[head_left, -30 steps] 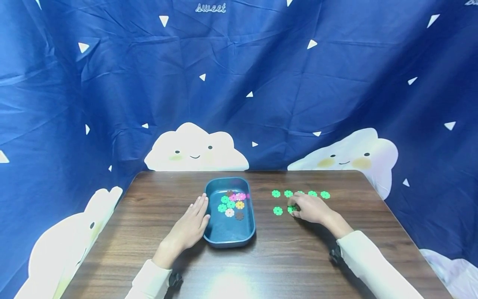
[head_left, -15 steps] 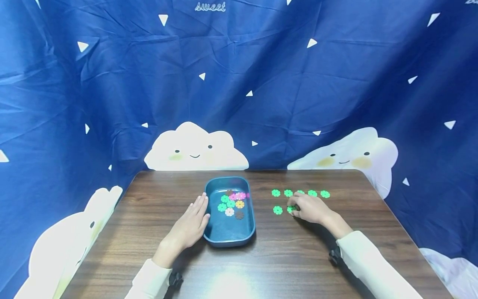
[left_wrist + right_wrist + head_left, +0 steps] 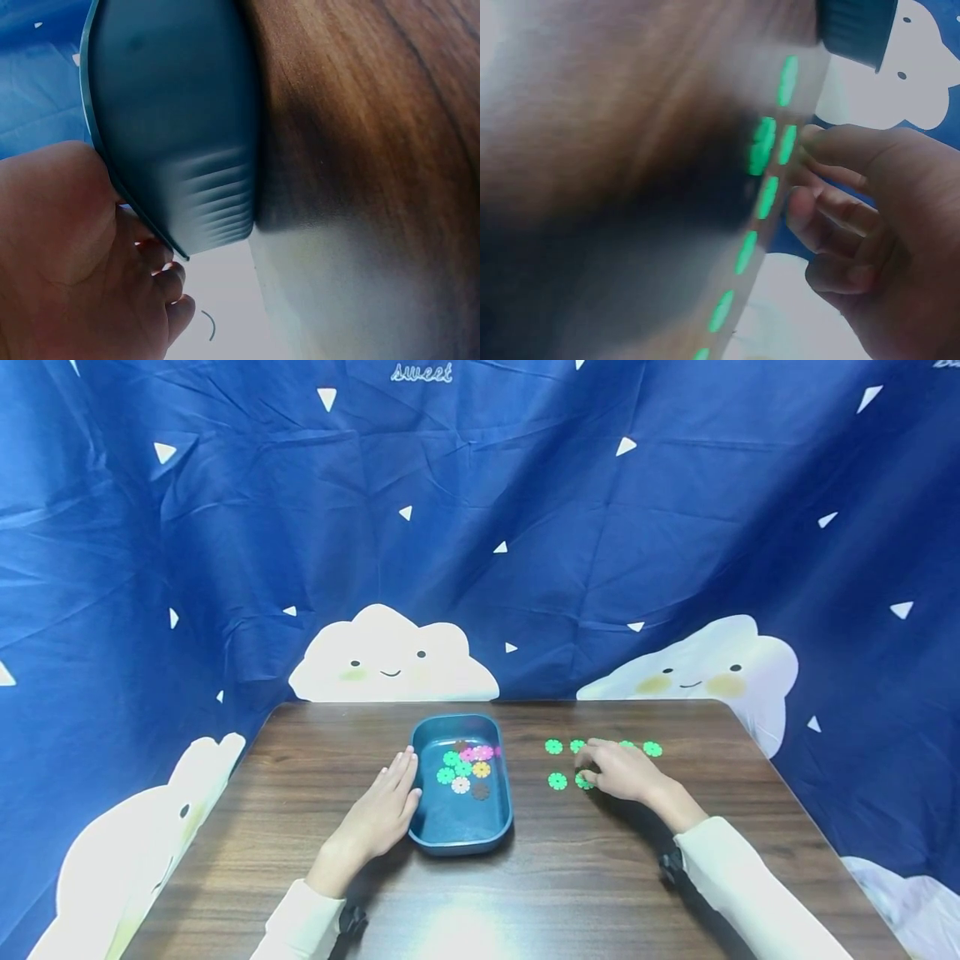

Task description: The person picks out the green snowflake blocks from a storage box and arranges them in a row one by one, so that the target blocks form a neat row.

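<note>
My left hand (image 3: pixel 378 814) rests with straight fingers along the left rim of a dark teal plastic tray (image 3: pixel 459 835). In the left wrist view the hand overlaps the rim of the tray (image 3: pixel 165 105). Close over a green flower-shaped plastic disc (image 3: pixel 583 782) is my right hand (image 3: pixel 622 770), its fingers loosely bent. The right wrist view shows nothing between those fingers (image 3: pixel 838 206), which are apart from the green disc (image 3: pixel 763 146). Another green disc (image 3: pixel 557 782) lies to its left. Behind them runs a row of several green discs (image 3: pixel 652 749), partly hidden by the right hand.
Inside the tray lie several flower discs: green (image 3: pixel 446 775), orange (image 3: pixel 481 769), pink (image 3: pixel 468 754), white (image 3: pixel 461 786) and brown (image 3: pixel 480 792). The brown wooden table (image 3: pixel 555 893) ends at a blue cloud-patterned curtain (image 3: pixel 555 527).
My right hand has lifted slightly off the front-row green disc, which now shows more fully. My left hand and the tray have stayed in place.
</note>
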{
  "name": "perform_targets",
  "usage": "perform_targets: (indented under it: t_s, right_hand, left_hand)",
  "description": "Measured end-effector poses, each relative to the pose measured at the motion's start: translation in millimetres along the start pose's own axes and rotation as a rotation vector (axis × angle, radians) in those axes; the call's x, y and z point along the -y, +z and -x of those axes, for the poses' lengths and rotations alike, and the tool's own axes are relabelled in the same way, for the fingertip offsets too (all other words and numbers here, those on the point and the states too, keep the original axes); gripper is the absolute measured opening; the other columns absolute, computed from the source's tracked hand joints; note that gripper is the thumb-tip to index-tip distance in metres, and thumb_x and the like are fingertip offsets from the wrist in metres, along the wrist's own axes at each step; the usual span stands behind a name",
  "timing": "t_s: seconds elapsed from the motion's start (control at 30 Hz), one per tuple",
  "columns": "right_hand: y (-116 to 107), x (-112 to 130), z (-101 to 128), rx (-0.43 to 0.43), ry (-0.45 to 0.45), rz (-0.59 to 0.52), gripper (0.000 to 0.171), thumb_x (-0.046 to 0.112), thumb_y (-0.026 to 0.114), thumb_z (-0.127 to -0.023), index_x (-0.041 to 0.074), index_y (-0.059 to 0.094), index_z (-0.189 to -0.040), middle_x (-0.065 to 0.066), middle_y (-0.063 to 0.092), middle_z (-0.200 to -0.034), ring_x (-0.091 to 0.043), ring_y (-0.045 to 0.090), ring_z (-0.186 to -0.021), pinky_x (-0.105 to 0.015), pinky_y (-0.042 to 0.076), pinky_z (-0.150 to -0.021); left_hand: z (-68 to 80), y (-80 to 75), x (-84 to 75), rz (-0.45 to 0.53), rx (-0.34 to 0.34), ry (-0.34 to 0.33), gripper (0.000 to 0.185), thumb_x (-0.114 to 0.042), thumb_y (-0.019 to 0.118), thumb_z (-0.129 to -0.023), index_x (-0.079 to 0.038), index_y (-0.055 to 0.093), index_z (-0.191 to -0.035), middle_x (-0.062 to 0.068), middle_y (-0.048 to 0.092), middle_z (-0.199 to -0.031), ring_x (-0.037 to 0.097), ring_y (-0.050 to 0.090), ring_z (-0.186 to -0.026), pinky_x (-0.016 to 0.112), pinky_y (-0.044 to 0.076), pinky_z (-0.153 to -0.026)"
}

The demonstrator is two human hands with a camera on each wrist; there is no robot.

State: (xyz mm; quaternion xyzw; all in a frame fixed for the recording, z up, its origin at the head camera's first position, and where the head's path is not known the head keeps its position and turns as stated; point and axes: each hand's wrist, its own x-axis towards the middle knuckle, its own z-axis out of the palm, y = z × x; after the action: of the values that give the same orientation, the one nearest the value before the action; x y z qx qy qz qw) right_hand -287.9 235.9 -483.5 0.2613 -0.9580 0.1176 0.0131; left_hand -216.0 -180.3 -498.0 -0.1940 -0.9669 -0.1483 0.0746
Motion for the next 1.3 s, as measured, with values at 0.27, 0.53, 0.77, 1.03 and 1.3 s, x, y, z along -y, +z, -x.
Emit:
perform_targets:
  t_s: [0.27,0.53,0.77,1.03,1.3]
  right_hand:
    - [-24,27,-28,-0.079,-0.039,0.036,0.008,0.026,0.072,-0.087,0.029,0.065,-0.085,0.017,0.063,-0.082,-0.005,0.056,-0.068,-0.032,0.047,-0.057]
    - [-38,69,-63,-0.053,-0.123,0.082,0.007,0.024,0.067,-0.088,0.028,0.066,-0.082,0.015,0.06,-0.078,-0.007,0.052,-0.066,-0.028,0.043,-0.055]
    - [-45,111,-91,-0.02,-0.213,0.054,0.007,0.024,0.065,-0.091,0.025,0.066,-0.084,0.015,0.06,-0.078,-0.008,0.053,-0.068,-0.027,0.044,-0.057]
    - [-43,146,-119,0.045,-0.263,0.067,0.006,0.025,0.064,-0.092,0.025,0.066,-0.086,0.014,0.061,-0.079,-0.006,0.055,-0.071,-0.024,0.048,-0.061]
    - [-22,163,-147,0.073,-0.324,0.068,0.006,0.025,0.066,-0.091,0.024,0.068,-0.086,0.013,0.064,-0.077,-0.005,0.056,-0.07,-0.022,0.049,-0.064]
  left_hand:
    - [1.1,-1.6,1.3,-0.015,0.02,-0.01,0.057,-0.027,0.04,-0.105,0.001,0.027,-0.153,0.015,0.022,-0.163,0.03,0.025,-0.15,0.049,0.026,-0.122]
    - [3.1,1.1,3.8,-0.01,0.016,-0.011,0.057,-0.028,0.038,-0.106,0.0,0.026,-0.154,0.014,0.02,-0.163,0.03,0.023,-0.151,0.051,0.026,-0.121]
    - [3.3,-1.4,1.4,-0.004,0.016,-0.02,0.058,-0.028,0.039,-0.105,-0.001,0.025,-0.154,0.013,0.02,-0.164,0.028,0.023,-0.151,0.049,0.025,-0.122]
    - [-1.4,4.3,4.3,-0.002,0.011,0.004,0.058,-0.028,0.038,-0.105,0.0,0.024,-0.154,0.014,0.02,-0.164,0.031,0.022,-0.151,0.052,0.025,-0.122]
    - [-1.5,3.8,4.4,0.022,0.014,0.008,0.057,-0.026,0.04,-0.104,0.002,0.026,-0.153,0.015,0.021,-0.163,0.032,0.023,-0.15,0.053,0.026,-0.121]
